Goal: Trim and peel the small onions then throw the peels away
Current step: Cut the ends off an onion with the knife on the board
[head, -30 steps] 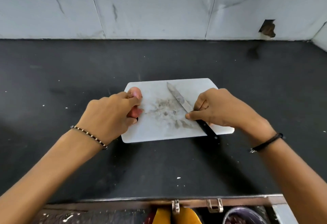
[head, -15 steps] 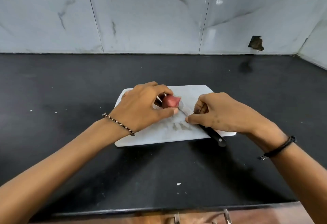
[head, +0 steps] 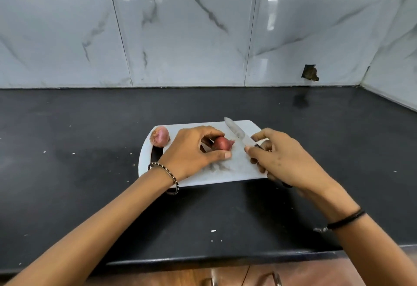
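**Head view.** The left hand (head: 194, 150) pinches a small onion (head: 222, 143) between curled fingers and thumb and steadies it near the middle of the board (head: 237, 174), pointed end toward the knife (head: 235, 131). The right hand (head: 286, 161) grips the dark handle, which is mostly hidden. The blade angles away and to the left, just beside the onion's tip, and appears not to touch it. A 2nd onion (head: 160, 136) lies unpeeled at the board's far left corner, well apart from both hands.

The step in hand is judged to be trimming the tip of the 1st onion. The bulb is round and will roll, so the pinch should pin it flat, fingertips tucked behind the cut line. A thin slice off the tip is enough to free the skin.

**Materials.**
- **Held onion:** glossy red-brown, tapering to a point.
- **2nd onion:** paler pink, with a rough beige end.
- **Board:** white, smooth, with rounded corners, a slot at its left edge and grey scuffs at the centre.
- **Blade:** narrow, dull and speckled.
- **Counter (head: 90, 139):** matte black, dotted with pale crumbs.
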Demonstrator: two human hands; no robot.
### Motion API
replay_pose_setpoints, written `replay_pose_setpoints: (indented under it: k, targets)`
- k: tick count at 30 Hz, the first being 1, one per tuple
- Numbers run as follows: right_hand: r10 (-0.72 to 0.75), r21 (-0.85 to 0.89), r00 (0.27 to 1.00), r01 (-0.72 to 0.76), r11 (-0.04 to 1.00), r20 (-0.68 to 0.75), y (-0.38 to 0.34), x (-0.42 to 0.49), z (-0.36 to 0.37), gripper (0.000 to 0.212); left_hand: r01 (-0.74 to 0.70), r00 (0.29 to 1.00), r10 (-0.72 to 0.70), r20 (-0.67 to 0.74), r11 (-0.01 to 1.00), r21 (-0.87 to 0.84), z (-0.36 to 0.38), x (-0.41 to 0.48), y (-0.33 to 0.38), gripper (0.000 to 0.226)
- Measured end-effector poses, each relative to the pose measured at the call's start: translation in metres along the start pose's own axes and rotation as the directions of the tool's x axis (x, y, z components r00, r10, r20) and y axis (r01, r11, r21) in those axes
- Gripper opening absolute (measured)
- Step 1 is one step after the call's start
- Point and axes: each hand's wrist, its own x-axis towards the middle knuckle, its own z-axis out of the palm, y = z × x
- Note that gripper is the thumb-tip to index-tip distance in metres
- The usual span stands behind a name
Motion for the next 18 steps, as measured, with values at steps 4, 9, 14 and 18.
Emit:
replay_pose_setpoints:
  k: [4,9,14,18]
  targets:
    - [0.088,0.259,0.996,-0.089,0.962,0.014,0.009,-0.009,-0.012,0.014,0.01,1.0,-0.008,0.02,0.996,-0.084,0.015,0.012,0.007,0.046]
    - [0.107,0.302,0.993,-0.116,0.946,0.048,0.013,-0.008,-0.019,0.02,0.034,0.999,-0.034,0.003,0.978,-0.207,0.028,0.016,0.01,0.04]
    - [0.074,0.197,0.995,-0.087,0.976,0.073,0.016,-0.009,-0.013,0.02,0.062,0.998,-0.06,0.015,0.962,-0.265,0.027,0.016,0.008,0.035]
    - [0.042,0.213,0.997,-0.056,0.975,0.07,0.019,-0.009,-0.01,0.012,0.045,0.999,-0.047,-0.002,0.963,-0.264,0.029,0.018,0.008,0.034]
